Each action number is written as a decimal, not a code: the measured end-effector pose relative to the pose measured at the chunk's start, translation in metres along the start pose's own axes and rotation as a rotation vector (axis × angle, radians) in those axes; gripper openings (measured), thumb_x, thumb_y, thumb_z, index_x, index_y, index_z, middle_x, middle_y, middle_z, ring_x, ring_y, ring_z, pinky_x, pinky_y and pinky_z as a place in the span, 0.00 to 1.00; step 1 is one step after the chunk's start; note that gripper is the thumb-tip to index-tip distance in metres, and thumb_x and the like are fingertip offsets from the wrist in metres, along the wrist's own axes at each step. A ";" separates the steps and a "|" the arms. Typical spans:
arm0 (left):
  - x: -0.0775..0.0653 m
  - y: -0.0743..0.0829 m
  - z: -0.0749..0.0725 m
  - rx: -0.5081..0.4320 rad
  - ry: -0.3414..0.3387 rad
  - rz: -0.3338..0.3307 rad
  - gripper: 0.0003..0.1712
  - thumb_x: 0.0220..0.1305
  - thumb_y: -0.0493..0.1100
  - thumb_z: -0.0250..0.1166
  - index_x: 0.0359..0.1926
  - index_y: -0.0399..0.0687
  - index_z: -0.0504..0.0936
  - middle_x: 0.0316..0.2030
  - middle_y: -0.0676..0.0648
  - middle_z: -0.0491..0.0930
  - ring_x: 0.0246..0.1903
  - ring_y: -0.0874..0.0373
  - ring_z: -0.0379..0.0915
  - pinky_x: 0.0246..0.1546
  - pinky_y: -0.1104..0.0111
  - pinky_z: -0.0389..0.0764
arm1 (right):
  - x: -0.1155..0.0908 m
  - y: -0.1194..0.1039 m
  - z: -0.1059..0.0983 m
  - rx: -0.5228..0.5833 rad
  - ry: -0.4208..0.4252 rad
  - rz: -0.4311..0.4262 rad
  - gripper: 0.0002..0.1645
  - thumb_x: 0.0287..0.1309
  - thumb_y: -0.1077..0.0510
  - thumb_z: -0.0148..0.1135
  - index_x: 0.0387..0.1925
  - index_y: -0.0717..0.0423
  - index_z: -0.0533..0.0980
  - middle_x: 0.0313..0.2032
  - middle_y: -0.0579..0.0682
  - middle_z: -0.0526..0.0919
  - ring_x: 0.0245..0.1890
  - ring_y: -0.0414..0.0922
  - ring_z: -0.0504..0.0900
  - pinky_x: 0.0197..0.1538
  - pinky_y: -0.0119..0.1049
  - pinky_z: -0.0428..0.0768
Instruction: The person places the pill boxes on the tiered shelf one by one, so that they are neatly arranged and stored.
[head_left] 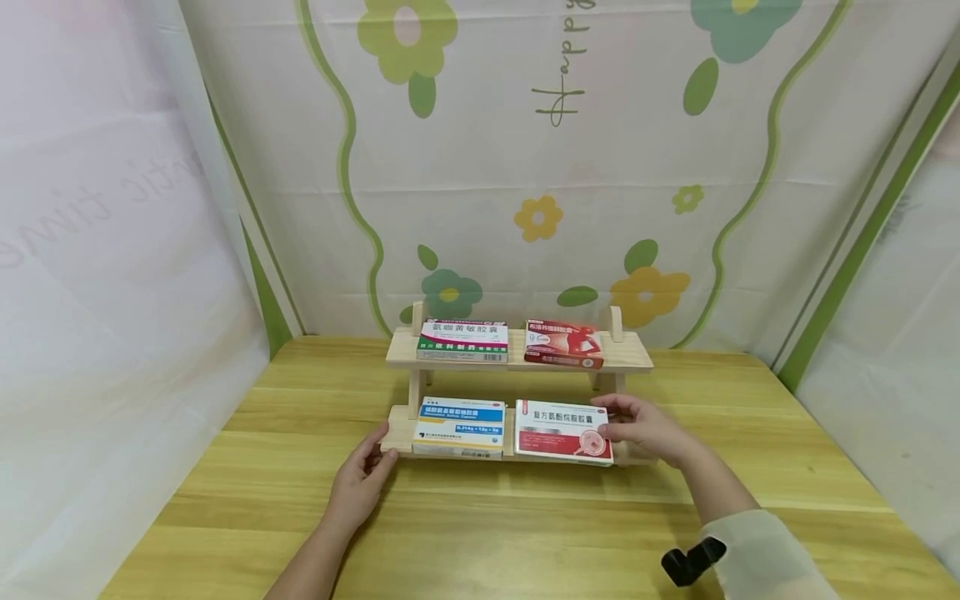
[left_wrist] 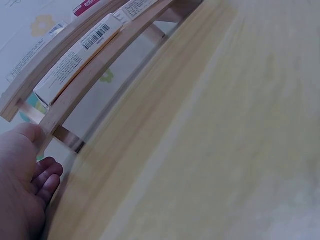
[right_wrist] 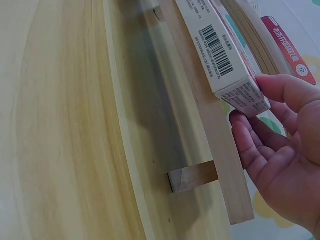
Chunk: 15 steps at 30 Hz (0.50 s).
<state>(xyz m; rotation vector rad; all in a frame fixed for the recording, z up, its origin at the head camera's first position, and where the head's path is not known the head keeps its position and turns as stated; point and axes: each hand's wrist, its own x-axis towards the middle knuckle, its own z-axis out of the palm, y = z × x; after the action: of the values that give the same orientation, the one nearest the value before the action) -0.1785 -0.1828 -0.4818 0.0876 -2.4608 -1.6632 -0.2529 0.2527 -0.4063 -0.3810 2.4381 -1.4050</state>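
Observation:
A small two-tier wooden display rack (head_left: 400, 432) stands on the table with medicine boxes lying on both tiers. My left hand (head_left: 358, 485) grips the left end of the lower tier, thumb at its front edge and fingers behind. At the lower tier's right side, my right hand (head_left: 647, 429) pinches the right end of a white-and-red medicine box (head_left: 555, 421). The right wrist view shows the thumb on top of that box (right_wrist: 220, 55) and fingers below its corner. Beside it, a blue-and-white medicine box (head_left: 461, 425) lies on the same tier.
On the upper tier are a white, pink and green medicine box (head_left: 463, 340) and a red medicine box (head_left: 562, 343). Behind the wooden table (head_left: 510, 533) hangs a flower-printed cloth (head_left: 480, 167), with more cloth at both sides. A black clip (head_left: 693, 562) sits at the right sleeve.

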 end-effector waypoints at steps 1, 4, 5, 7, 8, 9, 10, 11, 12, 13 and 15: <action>0.000 0.000 0.000 0.002 -0.002 0.001 0.28 0.71 0.46 0.60 0.70 0.48 0.69 0.51 0.43 0.77 0.44 0.62 0.68 0.44 0.77 0.73 | 0.000 0.000 0.001 -0.003 0.004 0.000 0.33 0.60 0.54 0.67 0.64 0.62 0.69 0.56 0.61 0.77 0.52 0.48 0.76 0.51 0.36 0.76; -0.001 0.001 -0.001 0.011 -0.006 -0.001 0.29 0.71 0.47 0.59 0.70 0.47 0.68 0.51 0.43 0.77 0.44 0.62 0.68 0.44 0.77 0.73 | 0.000 -0.001 0.003 -0.009 0.012 0.000 0.33 0.61 0.53 0.67 0.64 0.63 0.69 0.55 0.61 0.78 0.51 0.48 0.76 0.49 0.35 0.77; -0.001 0.001 -0.001 0.013 -0.006 -0.002 0.29 0.71 0.47 0.59 0.70 0.47 0.68 0.51 0.43 0.77 0.44 0.62 0.68 0.44 0.77 0.73 | 0.000 0.000 0.003 -0.011 0.014 0.000 0.33 0.61 0.53 0.66 0.63 0.63 0.70 0.55 0.61 0.78 0.50 0.47 0.77 0.49 0.34 0.77; -0.001 0.001 -0.001 0.014 -0.006 -0.004 0.29 0.71 0.47 0.59 0.70 0.47 0.68 0.52 0.43 0.77 0.45 0.62 0.68 0.44 0.77 0.73 | 0.001 0.000 0.004 -0.014 0.017 0.001 0.32 0.61 0.54 0.66 0.62 0.64 0.70 0.54 0.61 0.78 0.48 0.46 0.77 0.47 0.33 0.78; -0.002 0.001 -0.001 0.017 -0.006 -0.003 0.29 0.71 0.47 0.59 0.70 0.47 0.68 0.52 0.43 0.77 0.45 0.62 0.68 0.44 0.77 0.73 | 0.001 0.001 0.004 -0.019 0.019 0.002 0.31 0.61 0.54 0.66 0.62 0.64 0.71 0.54 0.61 0.79 0.47 0.45 0.77 0.46 0.32 0.79; -0.001 0.001 -0.001 0.018 -0.006 -0.003 0.29 0.71 0.47 0.59 0.70 0.48 0.68 0.52 0.43 0.77 0.45 0.62 0.68 0.44 0.77 0.73 | 0.002 0.002 0.004 -0.025 0.021 0.001 0.30 0.61 0.55 0.66 0.61 0.65 0.71 0.54 0.61 0.79 0.46 0.45 0.77 0.45 0.31 0.79; -0.001 0.001 -0.001 0.018 -0.006 -0.003 0.29 0.71 0.47 0.59 0.70 0.48 0.68 0.53 0.43 0.77 0.45 0.62 0.68 0.44 0.76 0.73 | 0.002 0.003 0.004 -0.030 0.023 0.002 0.30 0.61 0.55 0.66 0.61 0.65 0.72 0.53 0.61 0.79 0.46 0.44 0.77 0.44 0.31 0.79; -0.001 0.001 -0.001 0.020 -0.005 -0.003 0.29 0.71 0.47 0.59 0.70 0.48 0.68 0.53 0.43 0.77 0.45 0.61 0.68 0.44 0.76 0.73 | 0.003 0.003 0.004 -0.038 0.027 0.002 0.29 0.61 0.55 0.66 0.60 0.65 0.73 0.53 0.61 0.79 0.46 0.44 0.77 0.44 0.30 0.78; -0.001 0.001 0.000 0.021 -0.005 -0.004 0.29 0.71 0.47 0.59 0.70 0.48 0.68 0.53 0.43 0.77 0.45 0.61 0.68 0.45 0.76 0.73 | 0.003 0.004 0.005 -0.045 0.030 0.001 0.29 0.61 0.55 0.66 0.60 0.65 0.73 0.53 0.61 0.79 0.45 0.44 0.77 0.44 0.30 0.78; -0.001 0.001 0.000 0.022 -0.005 -0.004 0.29 0.71 0.47 0.59 0.70 0.48 0.68 0.53 0.43 0.77 0.46 0.61 0.68 0.45 0.76 0.73 | 0.003 0.005 0.005 -0.053 0.033 0.000 0.29 0.61 0.55 0.66 0.60 0.65 0.73 0.53 0.61 0.80 0.45 0.44 0.77 0.44 0.30 0.78; -0.001 0.001 0.000 0.023 -0.004 -0.006 0.29 0.71 0.47 0.59 0.70 0.48 0.68 0.53 0.43 0.77 0.46 0.61 0.68 0.45 0.76 0.73 | 0.004 0.006 0.005 -0.063 0.040 -0.001 0.28 0.61 0.54 0.66 0.60 0.64 0.74 0.52 0.60 0.80 0.45 0.44 0.76 0.44 0.30 0.78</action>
<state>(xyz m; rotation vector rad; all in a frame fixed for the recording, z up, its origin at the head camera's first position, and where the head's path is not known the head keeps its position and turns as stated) -0.1775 -0.1827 -0.4809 0.0949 -2.4852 -1.6390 -0.2552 0.2501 -0.4139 -0.3726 2.5197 -1.3512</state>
